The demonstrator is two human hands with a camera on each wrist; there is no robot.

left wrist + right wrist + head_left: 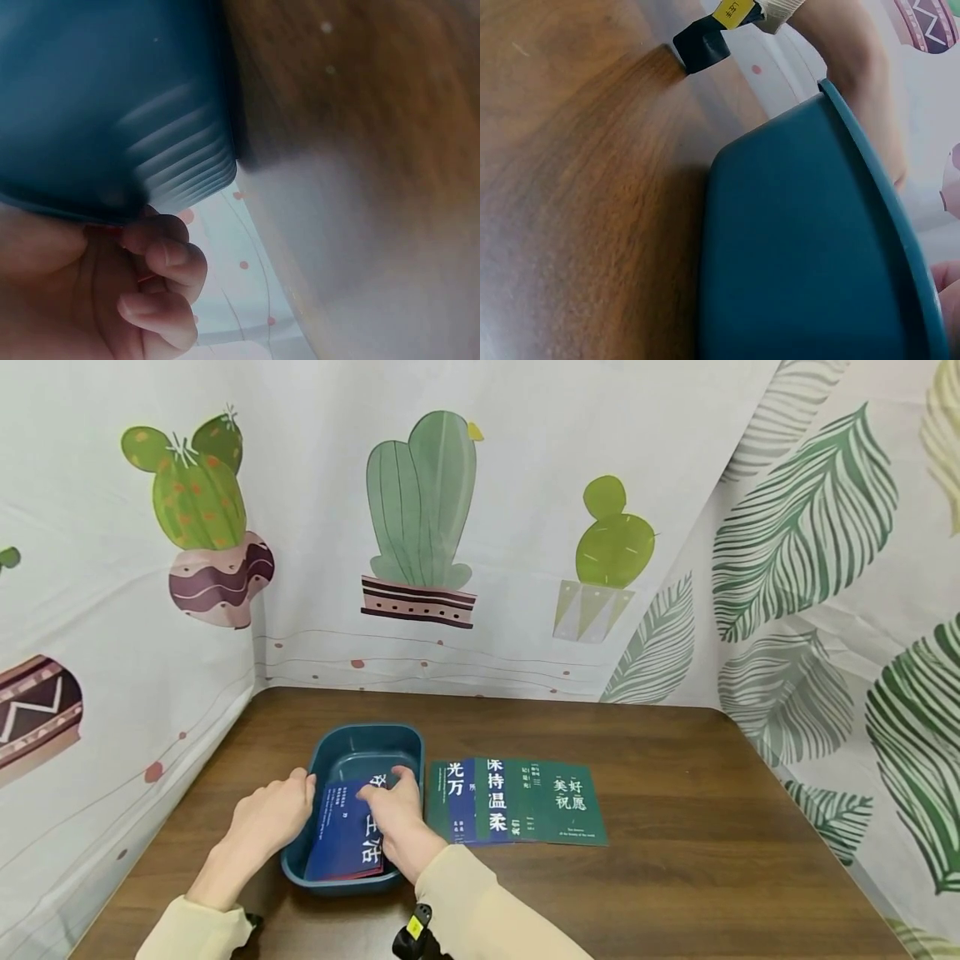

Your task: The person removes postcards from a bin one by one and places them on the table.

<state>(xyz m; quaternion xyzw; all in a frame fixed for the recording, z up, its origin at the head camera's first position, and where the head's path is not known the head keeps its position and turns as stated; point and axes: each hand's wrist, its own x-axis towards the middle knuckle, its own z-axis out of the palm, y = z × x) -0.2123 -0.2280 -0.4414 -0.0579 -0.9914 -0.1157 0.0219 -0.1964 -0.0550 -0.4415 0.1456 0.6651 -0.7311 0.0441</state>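
A teal plastic basin (375, 727) stands on the table at centre left in the head view. Inside it lies a dark blue card (330, 847) with white Chinese lettering, and a red edge shows beneath. My left hand (273, 814) grips the basin's left rim; in the left wrist view its curled fingers (176, 259) are at the rim. My right hand (405, 822) reaches in over the right side, thumb on the blue card and index finger by its far edge. Its other fingers are hidden in the head view. The right wrist view mostly shows the basin's outer wall (795, 240).
Right of the basin, several green and blue cards (577, 810) with white lettering overlap in a row on the brown wooden table (675, 893). A white cloth (517, 510) printed with cacti and leaves hangs behind and along the sides.
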